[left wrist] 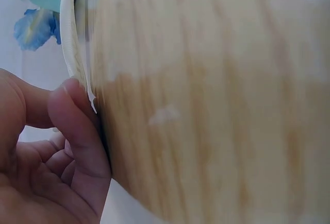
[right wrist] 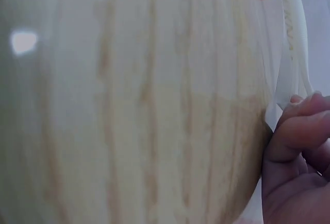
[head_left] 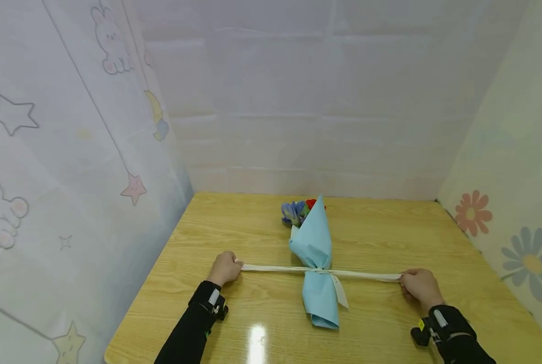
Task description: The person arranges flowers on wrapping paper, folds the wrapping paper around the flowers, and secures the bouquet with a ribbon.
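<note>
A bouquet wrapped in light blue paper [head_left: 315, 242] lies on the table, its flowers toward the back. A blue-purple flower [head_left: 292, 212] and a red flower [head_left: 310, 203] show at its top left. Around the wrap's narrow waist runs a cream ribbon [head_left: 271, 268], stretched out to both sides. My left hand [head_left: 225, 268] pinches the ribbon's left part between thumb and fingers. On the other side my right hand [head_left: 421, 286] pinches the right part, where two strands of ribbon [right wrist: 294, 23] with faint lettering run into the fingertips. A short ribbon tail [head_left: 340, 291] hangs beside the wrap's lower half.
The wooden table [head_left: 234, 222] has a bright light reflection near its front. A pale backdrop [head_left: 271, 101] stands behind it, with printed sheets at left and right, the right one showing flowers [head_left: 532, 264]. Each wrist carries a black camera strap.
</note>
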The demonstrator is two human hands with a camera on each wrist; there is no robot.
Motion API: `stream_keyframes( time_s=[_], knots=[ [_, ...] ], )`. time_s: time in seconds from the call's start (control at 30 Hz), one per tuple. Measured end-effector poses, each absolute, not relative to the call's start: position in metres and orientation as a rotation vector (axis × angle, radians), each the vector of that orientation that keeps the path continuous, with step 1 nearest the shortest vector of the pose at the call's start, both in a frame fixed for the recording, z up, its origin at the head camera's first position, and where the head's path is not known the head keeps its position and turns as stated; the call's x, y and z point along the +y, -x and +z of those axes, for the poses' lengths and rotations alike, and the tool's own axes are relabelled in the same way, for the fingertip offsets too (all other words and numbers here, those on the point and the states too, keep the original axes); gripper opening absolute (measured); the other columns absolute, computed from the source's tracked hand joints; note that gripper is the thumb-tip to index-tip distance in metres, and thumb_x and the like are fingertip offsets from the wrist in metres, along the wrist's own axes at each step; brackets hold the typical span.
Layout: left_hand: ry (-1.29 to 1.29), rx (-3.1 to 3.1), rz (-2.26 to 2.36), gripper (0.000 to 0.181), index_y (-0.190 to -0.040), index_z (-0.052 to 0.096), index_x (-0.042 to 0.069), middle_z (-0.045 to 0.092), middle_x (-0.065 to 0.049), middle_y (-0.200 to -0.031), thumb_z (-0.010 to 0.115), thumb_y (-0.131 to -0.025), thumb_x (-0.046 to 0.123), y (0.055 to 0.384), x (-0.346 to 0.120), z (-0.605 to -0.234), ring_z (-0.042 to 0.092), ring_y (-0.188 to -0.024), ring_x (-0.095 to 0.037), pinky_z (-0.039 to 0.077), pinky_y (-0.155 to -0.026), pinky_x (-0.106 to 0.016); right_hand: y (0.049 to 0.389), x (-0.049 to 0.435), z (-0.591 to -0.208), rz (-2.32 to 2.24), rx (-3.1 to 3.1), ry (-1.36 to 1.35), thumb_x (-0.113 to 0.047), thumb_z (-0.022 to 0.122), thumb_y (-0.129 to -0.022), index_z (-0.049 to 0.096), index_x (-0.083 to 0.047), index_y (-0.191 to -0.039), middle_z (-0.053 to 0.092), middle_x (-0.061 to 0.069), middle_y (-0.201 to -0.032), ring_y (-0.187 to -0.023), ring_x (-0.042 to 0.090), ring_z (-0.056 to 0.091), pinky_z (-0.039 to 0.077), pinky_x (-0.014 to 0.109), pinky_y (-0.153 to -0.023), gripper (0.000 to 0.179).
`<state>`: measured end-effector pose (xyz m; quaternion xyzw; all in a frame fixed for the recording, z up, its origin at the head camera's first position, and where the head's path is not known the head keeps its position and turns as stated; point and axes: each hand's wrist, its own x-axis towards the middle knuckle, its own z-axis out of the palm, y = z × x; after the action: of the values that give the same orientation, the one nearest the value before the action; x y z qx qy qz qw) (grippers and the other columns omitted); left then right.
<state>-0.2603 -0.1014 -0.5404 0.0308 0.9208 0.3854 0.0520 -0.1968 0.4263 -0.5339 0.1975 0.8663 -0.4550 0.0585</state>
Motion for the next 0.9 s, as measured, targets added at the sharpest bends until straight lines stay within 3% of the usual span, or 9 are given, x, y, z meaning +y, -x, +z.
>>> stream_keyframes(
  time_s=[0.33,0.53,0.73,0.83,0.9],
  knots=[
    [-0.015,2.801,1.134,0.042,-0.065,0.035,0.016,0.058,-0.005,-0.053,0.059,-0.099,0.010,0.251,-0.105,-0.530,0.050,-0.047,-0.018,0.026,-0.051,-0.028,0.181,0.426,-0.539,-1.407,2.659,-0.748,-0.005,0.051,-0.084,0.063,0.014,-0.107,0.059,0.006,-0.059,-0.051,0.020,0.055,0.047,0.036,-0.048,0.032],
    [0.027,2.780,1.174,0.045,-0.064,0.031,0.018,0.058,-0.008,-0.054,0.058,-0.098,0.007,0.247,-0.104,-0.527,0.053,-0.048,-0.020,0.027,-0.051,-0.029,0.178,0.429,-0.537,-1.357,2.667,-0.789,-0.004,0.049,-0.081,0.062,0.014,-0.104,0.060,0.005,-0.057,-0.050,0.020,0.057,0.047,0.035,-0.048,0.032],
    [0.098,2.762,1.199,0.039,-0.064,0.039,0.014,0.059,-0.008,-0.053,0.061,-0.096,0.007,0.251,-0.102,-0.531,0.055,-0.046,-0.016,0.035,-0.048,-0.026,0.181,0.436,-0.537,-1.511,2.523,-0.678,-0.005,0.053,-0.088,0.052,0.020,-0.120,0.060,0.005,-0.063,-0.055,0.018,0.059,0.051,0.033,-0.051,0.040],
    [0.139,2.602,1.382,0.020,-0.082,0.053,0.003,0.062,-0.011,-0.065,0.059,-0.099,0.009,0.254,-0.104,-0.532,0.061,-0.051,-0.016,0.048,-0.049,-0.027,0.181,0.443,-0.535,-1.634,2.367,-0.561,-0.009,0.052,-0.099,0.036,0.023,-0.138,0.063,0.009,-0.082,-0.067,0.018,0.063,0.056,0.034,-0.060,0.053],
    [0.175,2.494,1.478,0.020,-0.102,0.057,-0.006,0.064,-0.017,-0.078,0.057,-0.103,0.013,0.256,-0.107,-0.531,0.065,-0.059,-0.021,0.055,-0.054,-0.031,0.180,0.445,-0.531,-1.666,2.301,-0.506,-0.014,0.047,-0.105,0.025,0.020,-0.148,0.063,0.019,-0.097,-0.074,0.020,0.065,0.058,0.036,-0.067,0.059]
  ],
)
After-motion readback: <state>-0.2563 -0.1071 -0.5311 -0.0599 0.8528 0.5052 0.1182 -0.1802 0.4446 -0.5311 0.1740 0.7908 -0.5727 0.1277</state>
